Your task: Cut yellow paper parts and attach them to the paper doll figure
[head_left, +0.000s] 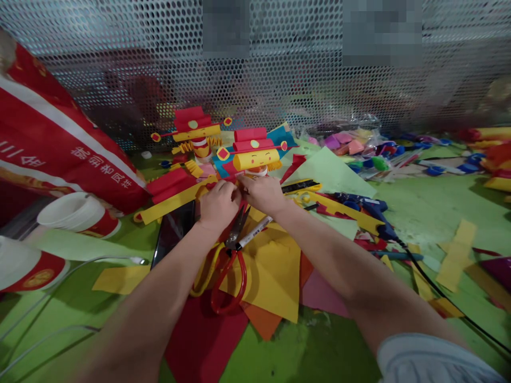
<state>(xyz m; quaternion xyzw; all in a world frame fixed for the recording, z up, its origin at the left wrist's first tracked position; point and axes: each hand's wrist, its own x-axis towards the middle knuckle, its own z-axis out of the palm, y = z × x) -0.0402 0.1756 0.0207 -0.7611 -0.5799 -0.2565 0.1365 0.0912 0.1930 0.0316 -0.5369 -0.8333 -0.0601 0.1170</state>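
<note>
Hands meet at the counter's (431, 207) middle: left hand (217, 205) and right hand (263, 194) both pinch a small red paper piece (238, 183) between them, just below the paper figure (252, 154). Red-handled scissors (229, 266) lie below, long axis pointing up toward the left hand, which sits nearer.

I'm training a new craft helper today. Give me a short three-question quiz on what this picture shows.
1. True or false: the red-handled scissors lie on the coloured paper sheets below the hands.
2. What do the left hand and right hand meet in front of? A) a paper figure with a yellow face B) a glass jar C) a laptop
3. Fill in: the stacked paper cups sit on the person's ____ side.

Key: 1 true; 2 A; 3 left.
</note>
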